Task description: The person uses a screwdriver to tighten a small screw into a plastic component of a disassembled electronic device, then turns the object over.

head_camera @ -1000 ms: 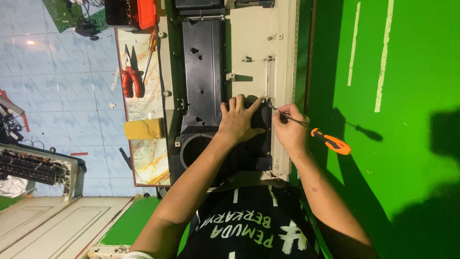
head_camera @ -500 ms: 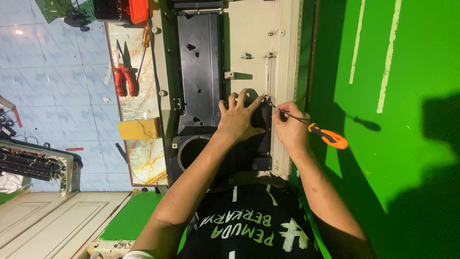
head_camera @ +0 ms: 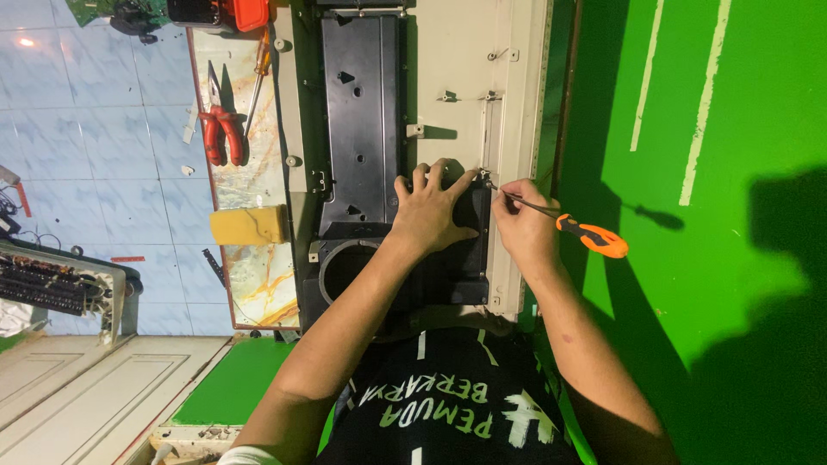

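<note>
A long cream and black appliance housing (head_camera: 457,77) lies in front of me, its black inner panel (head_camera: 357,129) exposed. My left hand (head_camera: 431,211) presses flat on a black part at the housing's near end, fingers spread. My right hand (head_camera: 521,228) grips an orange-handled screwdriver (head_camera: 586,234); its tip meets a small metal fitting (head_camera: 487,179) at the cream edge, right beside my left fingertips. A round opening (head_camera: 345,263) sits left of my left wrist.
Red-handled pliers (head_camera: 222,129) and another slim tool (head_camera: 257,77) lie on a marbled slab (head_camera: 258,275) left of the housing, next to a yellow block (head_camera: 250,226). A green surface (head_camera: 689,258) spreads to the right. A red case (head_camera: 237,13) sits at the top edge.
The view has shifted slightly. Both hands stay at the same spot on the housing, the screwdriver tip still at the metal fitting.
</note>
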